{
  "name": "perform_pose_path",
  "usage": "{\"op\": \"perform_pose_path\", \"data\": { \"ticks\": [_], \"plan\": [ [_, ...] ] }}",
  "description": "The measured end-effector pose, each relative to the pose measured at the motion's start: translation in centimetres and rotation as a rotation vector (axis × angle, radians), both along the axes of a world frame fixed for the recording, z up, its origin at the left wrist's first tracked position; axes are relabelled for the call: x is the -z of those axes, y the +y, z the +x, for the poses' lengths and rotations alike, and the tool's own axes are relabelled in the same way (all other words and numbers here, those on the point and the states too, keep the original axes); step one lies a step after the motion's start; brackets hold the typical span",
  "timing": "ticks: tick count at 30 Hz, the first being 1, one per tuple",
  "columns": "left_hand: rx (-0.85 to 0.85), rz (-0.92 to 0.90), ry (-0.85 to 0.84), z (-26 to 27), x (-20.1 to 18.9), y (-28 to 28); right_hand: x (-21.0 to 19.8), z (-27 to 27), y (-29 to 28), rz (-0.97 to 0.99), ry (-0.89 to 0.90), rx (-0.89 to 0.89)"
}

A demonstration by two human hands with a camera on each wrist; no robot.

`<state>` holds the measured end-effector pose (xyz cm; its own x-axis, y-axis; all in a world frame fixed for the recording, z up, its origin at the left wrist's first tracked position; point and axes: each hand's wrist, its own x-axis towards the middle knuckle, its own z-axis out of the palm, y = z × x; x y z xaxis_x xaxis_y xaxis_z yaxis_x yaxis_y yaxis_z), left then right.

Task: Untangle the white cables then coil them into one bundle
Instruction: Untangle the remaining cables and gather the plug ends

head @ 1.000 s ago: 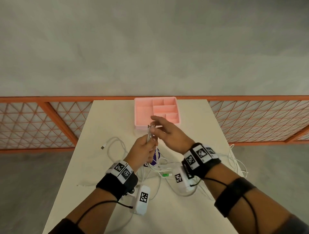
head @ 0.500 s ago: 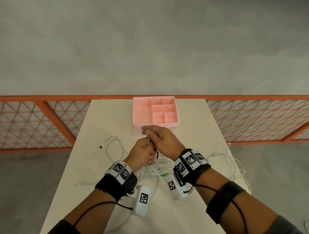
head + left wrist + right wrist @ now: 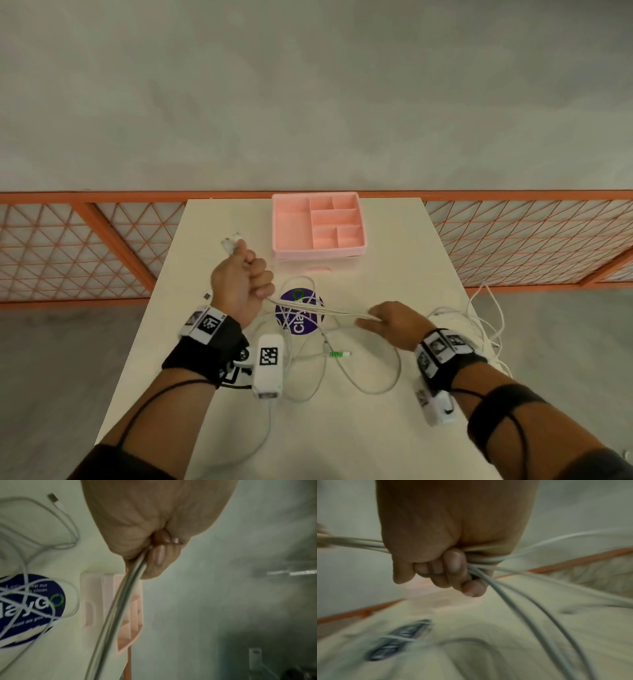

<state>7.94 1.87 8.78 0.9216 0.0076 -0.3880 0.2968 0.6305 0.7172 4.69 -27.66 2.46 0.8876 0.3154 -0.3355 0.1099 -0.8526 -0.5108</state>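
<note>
Several white cables (image 3: pixel 318 310) run taut between my two hands above the table. My left hand (image 3: pixel 245 274) is raised at the left in a fist round the cable ends, and white plugs (image 3: pixel 232 242) stick out above it. In the left wrist view its fingers (image 3: pixel 158 555) curl round the strands (image 3: pixel 120 608). My right hand (image 3: pixel 387 320) grips the same strands lower at the right; in its wrist view the fingers (image 3: pixel 453 563) wrap several cables (image 3: pixel 505 591). Loose loops (image 3: pixel 363 373) lie on the table, one with a green-tipped plug (image 3: pixel 337 354).
A pink compartment tray (image 3: pixel 291 222) stands at the far middle of the cream table (image 3: pixel 394 274). A round purple sticker (image 3: pixel 299 311) lies under the cables. More cable (image 3: pixel 489 318) hangs over the right table edge. An orange mesh railing (image 3: pixel 68 246) runs behind.
My hands were together near the tray; they have drawn apart. The left hand moved up and left with the plug ends, the right slid down and right along the strands.
</note>
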Motion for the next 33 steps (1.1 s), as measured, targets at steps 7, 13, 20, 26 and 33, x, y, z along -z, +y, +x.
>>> {"op": "perform_pose_path", "data": {
  "ticks": [7,13,20,26,33],
  "plan": [
    [0.003,0.056,0.088,-0.5,2.0,2.8,1.9,-2.5,-13.1,-0.425,0.03,0.324],
    [0.271,0.307,0.218,-3.8,5.7,-1.4,4.3,-3.8,-16.8,-0.621,0.193,0.418],
    [0.31,0.461,0.284,-6.5,8.9,-1.4,6.6,-6.0,-13.2,-0.609,0.499,0.342],
    [0.162,0.455,0.306,-6.6,10.1,1.8,2.0,-1.5,-5.3,-0.438,0.363,0.148],
    [0.17,0.477,0.222,-6.7,9.1,1.7,5.0,-0.9,6.5,-0.186,0.109,-0.076]
  ]
}}
